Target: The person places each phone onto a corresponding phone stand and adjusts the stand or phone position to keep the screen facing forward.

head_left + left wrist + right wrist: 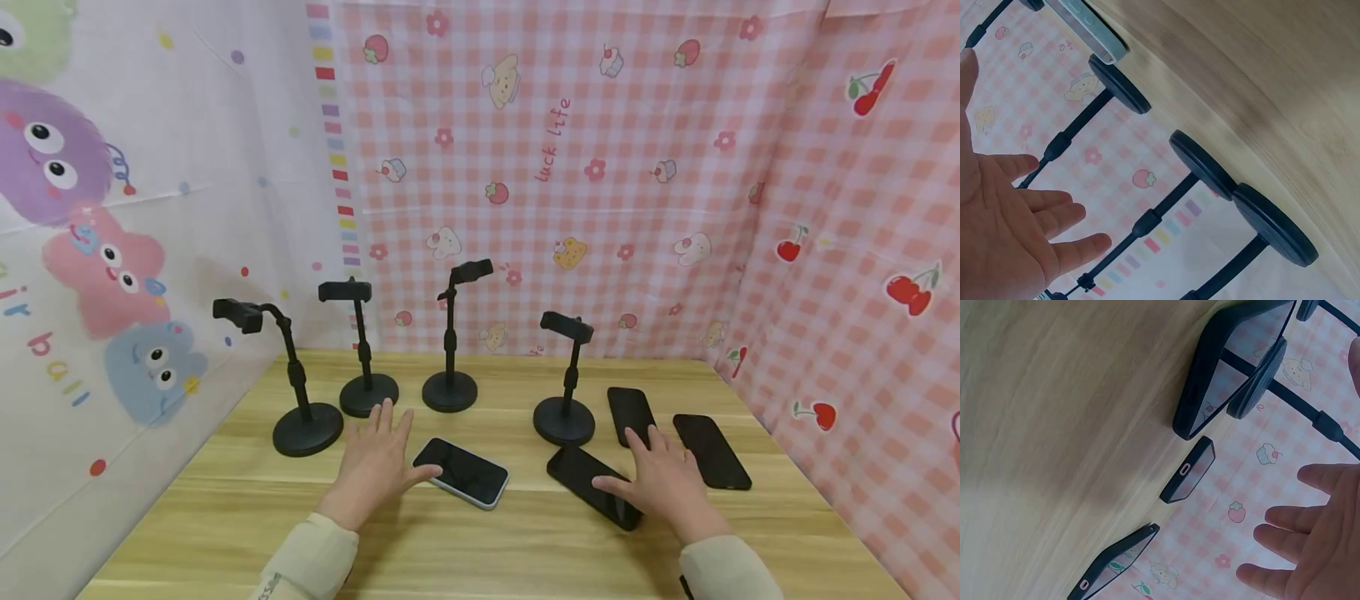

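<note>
My left hand point(378, 458), fingers spread, hovers over the table beside a phone in a light case point(461, 472); its thumb overlaps the phone's edge in the head view. In the left wrist view that hand point(1016, 231) holds nothing. My right hand point(663, 483) is spread above a black phone point(588, 483), apart from it in the right wrist view. Two more black phones lie farther off, one behind the fingers point(628, 408) and one to the right point(712, 452). Black phone stands point(307, 429) point(369, 394) point(450, 392) point(564, 421) stand upright behind the hands.
The wooden table point(480, 558) carries everything. A white cartoon-print cloth point(187, 250) hangs at the left, a pink checked cloth point(570, 225) at the back and right. The two leftmost stand bases sit close together.
</note>
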Tool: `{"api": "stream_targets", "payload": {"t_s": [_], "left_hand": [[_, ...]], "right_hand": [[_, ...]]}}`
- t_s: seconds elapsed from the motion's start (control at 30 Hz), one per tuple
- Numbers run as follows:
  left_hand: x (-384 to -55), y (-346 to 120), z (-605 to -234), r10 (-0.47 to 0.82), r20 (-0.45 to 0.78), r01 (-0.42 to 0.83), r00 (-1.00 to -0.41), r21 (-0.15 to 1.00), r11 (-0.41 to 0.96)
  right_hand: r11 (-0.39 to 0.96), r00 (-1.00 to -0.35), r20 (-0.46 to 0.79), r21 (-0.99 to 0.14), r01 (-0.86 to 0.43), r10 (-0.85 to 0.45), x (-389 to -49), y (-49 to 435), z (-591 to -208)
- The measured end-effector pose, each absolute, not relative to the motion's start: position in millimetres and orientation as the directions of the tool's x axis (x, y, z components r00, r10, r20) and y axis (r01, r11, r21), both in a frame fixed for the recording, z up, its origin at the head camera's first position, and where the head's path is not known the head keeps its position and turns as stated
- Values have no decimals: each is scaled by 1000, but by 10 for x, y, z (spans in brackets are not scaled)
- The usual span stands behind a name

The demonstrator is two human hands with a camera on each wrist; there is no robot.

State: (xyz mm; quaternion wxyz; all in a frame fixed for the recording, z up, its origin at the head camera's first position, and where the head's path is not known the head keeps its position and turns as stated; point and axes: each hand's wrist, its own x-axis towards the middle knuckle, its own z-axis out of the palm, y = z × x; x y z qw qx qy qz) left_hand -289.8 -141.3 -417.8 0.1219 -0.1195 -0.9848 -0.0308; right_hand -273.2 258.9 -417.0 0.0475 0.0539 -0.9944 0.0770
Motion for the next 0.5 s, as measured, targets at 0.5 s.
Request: {"api": "stream_targets", "payload": {"t_s": [0.5], "left_hand": [[-2913,-1371,-4160,276,229,306,-934,110,946]], "right_hand": [[983,-994,27,-148,-110,-107,-2780,2512,-4166]]}}
